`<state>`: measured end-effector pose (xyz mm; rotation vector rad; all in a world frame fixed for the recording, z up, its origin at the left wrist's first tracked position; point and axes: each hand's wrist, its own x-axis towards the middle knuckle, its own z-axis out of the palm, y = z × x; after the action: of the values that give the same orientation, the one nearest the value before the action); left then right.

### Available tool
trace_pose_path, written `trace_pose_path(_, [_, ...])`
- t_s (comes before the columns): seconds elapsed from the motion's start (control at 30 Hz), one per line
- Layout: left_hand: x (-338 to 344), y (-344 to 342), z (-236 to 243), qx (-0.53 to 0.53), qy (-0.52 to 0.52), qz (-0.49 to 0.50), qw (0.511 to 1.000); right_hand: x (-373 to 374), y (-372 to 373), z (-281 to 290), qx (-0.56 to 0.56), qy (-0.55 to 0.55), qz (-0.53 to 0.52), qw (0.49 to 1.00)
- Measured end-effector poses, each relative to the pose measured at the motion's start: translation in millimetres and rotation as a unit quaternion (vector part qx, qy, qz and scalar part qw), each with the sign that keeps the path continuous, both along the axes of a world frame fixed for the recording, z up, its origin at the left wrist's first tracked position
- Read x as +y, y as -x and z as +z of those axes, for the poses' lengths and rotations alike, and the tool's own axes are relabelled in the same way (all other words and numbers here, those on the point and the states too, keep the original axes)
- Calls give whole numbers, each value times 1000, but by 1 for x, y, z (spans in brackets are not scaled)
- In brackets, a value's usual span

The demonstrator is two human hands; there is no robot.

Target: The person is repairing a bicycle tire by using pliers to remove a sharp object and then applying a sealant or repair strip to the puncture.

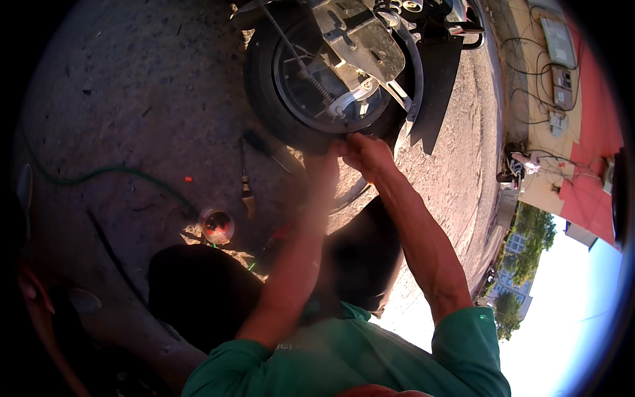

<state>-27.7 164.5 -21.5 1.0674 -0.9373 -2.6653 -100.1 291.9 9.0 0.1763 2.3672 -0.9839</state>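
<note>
A scooter's wheel with a black tyre [264,99] stands upright before me, its round rim [311,112] partly covered by a dusty metal bracket [360,49] and a coil-spring rod [317,86]. At the tyre's lower edge, my right hand [367,157] is closed, its fingers curled against the rubber; what they grip is hidden. Beside it, almost touching, my left hand [329,159] is smeared by motion, and its fingers do not show clearly. Below the hands runs a grey curved band [354,195], partly behind my left forearm.
On the ground left of my arms lie a dark-handled tool [256,141] and a screwdriver-like tool [247,195]. A clear cup [217,226] with red contents stands by a green hose [119,170]. A black mudflap [436,99] hangs right. Part of another person [36,284] shows far left.
</note>
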Motion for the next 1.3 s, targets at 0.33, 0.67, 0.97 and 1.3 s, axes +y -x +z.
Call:
trace_pose_path(0.33, [4,4,4,28,-44,22,998,7,-13,-5,-2,109,-159,981])
trace_pose_path(0.67, [22,-2,-25,22,-40,4,999,-2,-25,-4,45,37,-134,989])
trace_pose_path(0.97, [-48,-24,-36,38,68,-287,955,-33,-30,32,13,179,-283,942])
trace_pose_path(1.3, [-140,-42,-67,78,793,-288,531,-39,-27,38,-14,218,-322,921])
